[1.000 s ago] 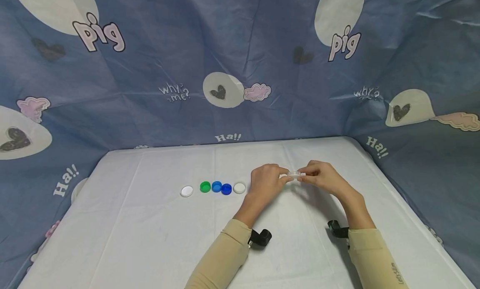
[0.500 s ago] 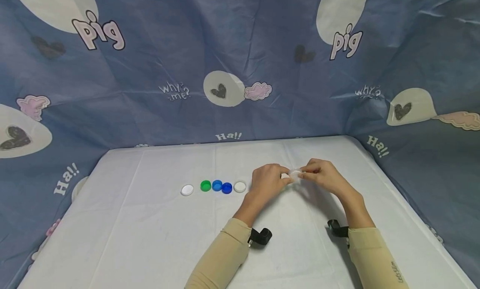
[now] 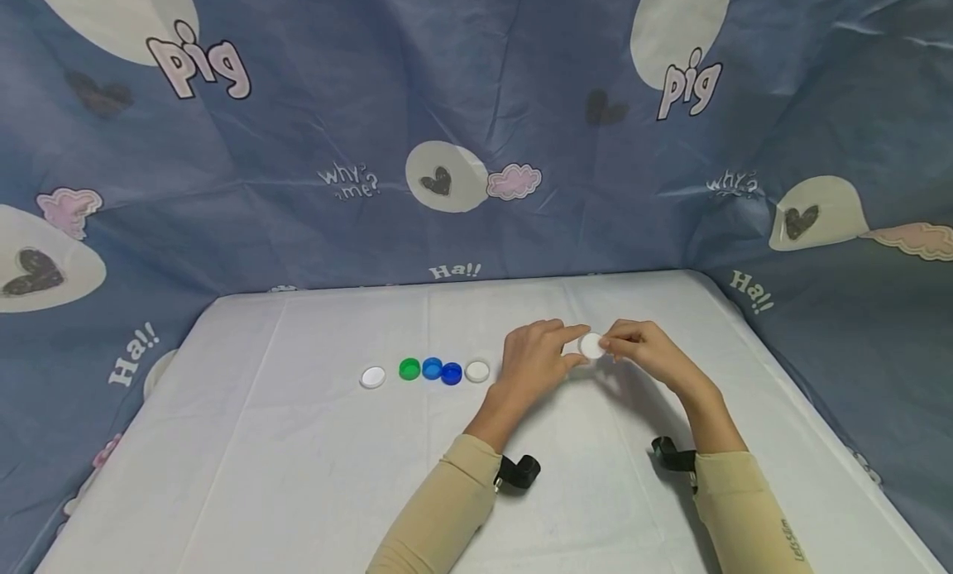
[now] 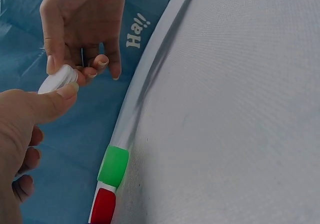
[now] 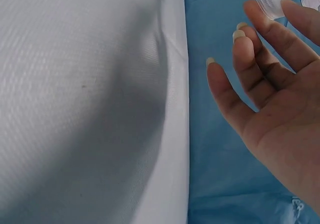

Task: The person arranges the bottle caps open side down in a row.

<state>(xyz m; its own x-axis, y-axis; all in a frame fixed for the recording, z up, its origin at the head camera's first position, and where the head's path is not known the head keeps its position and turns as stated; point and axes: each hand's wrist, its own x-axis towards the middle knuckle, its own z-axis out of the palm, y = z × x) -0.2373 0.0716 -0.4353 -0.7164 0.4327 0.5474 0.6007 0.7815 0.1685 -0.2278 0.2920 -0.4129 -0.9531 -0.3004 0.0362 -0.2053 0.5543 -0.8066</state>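
A round white bottle cap (image 3: pixel 592 346) with a ridged side is held up between both hands, its flat face turned to the head view. The right hand (image 3: pixel 642 347) pinches its right edge between thumb and forefinger; in the right wrist view, the other fingers of this hand (image 5: pixel 272 84) spread loosely. From the other side, the left hand (image 3: pixel 538 355) holds the cap's rim, forefinger above and thumb below. In the left wrist view, the left thumb (image 4: pixel 52 104) lies against the cap (image 4: pixel 59 78); the other left fingers are curled below.
On the white tabletop (image 3: pixel 313 458) a row of caps lies left of the hands: white (image 3: pixel 373 377), green (image 3: pixel 409 369), light blue (image 3: pixel 432 368), dark blue (image 3: pixel 451 374) and whitish (image 3: pixel 477 370). The left wrist view shows another green cap (image 4: pixel 114 165) beside a red cap (image 4: pixel 104 206).
The white cap has turned from edge-on to face-on in the head view and shifted slightly right. The left forefinger and thumb have spread wider. The caps in the row have not moved.
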